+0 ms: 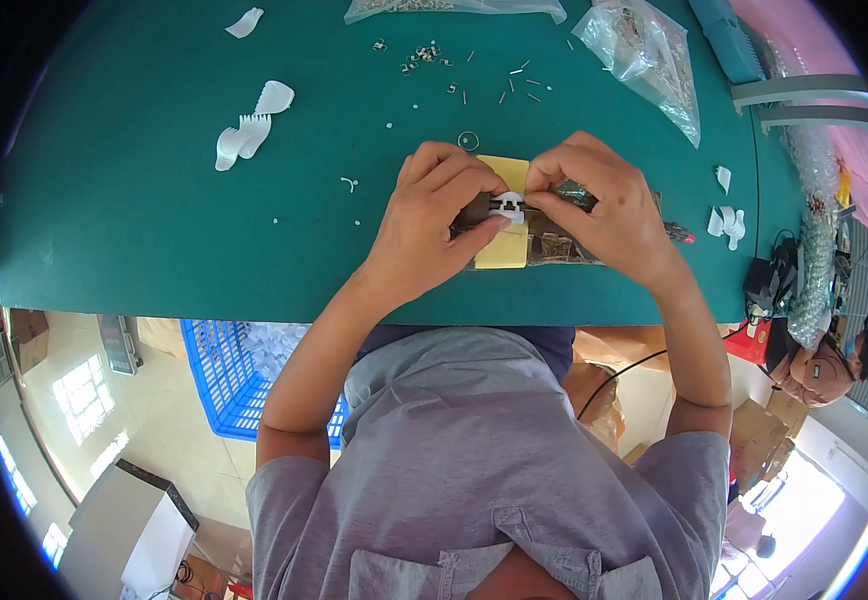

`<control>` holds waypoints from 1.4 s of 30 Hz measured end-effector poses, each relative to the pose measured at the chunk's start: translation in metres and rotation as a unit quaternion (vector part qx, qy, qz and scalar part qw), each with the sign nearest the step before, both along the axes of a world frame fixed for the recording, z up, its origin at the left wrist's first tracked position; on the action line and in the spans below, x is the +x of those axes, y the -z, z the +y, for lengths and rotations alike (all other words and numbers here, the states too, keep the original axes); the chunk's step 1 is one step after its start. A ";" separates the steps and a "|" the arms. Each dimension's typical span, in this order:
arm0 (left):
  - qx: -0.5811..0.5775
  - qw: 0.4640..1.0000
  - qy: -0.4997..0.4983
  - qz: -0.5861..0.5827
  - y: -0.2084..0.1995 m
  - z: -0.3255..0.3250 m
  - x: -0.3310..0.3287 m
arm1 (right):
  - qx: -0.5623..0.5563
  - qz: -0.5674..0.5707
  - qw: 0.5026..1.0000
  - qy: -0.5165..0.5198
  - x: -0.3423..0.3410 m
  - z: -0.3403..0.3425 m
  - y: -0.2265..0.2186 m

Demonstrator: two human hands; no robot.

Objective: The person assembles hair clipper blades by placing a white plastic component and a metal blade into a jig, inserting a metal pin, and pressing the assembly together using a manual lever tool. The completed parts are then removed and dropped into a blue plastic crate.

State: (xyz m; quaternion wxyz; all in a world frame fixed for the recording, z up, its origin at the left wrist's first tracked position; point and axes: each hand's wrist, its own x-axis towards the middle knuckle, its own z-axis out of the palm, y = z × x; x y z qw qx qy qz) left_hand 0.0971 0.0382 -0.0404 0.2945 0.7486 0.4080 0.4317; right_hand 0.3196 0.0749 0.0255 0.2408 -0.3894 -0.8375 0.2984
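Note:
A small white plastic part sits over a yellow sheet on a dark taped block near the table's front edge. Thumb and fingers of my left hand close on the part's left side. On its right, my right hand has thumb and forefinger pinched together beside the part; whatever lies between those fingertips is too small to make out. Just beyond my hands lies a thin ring.
Small metal clips and loose pins lie farther back. A clear bag of parts is at back right. White curved comb-like pieces rest at left. A blue basket stands below the table; another person is at right.

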 end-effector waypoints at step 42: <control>-0.041 0.999 0.011 -0.012 -0.002 0.002 0.004 | 0.135 0.018 0.955 0.262 0.112 0.030 0.000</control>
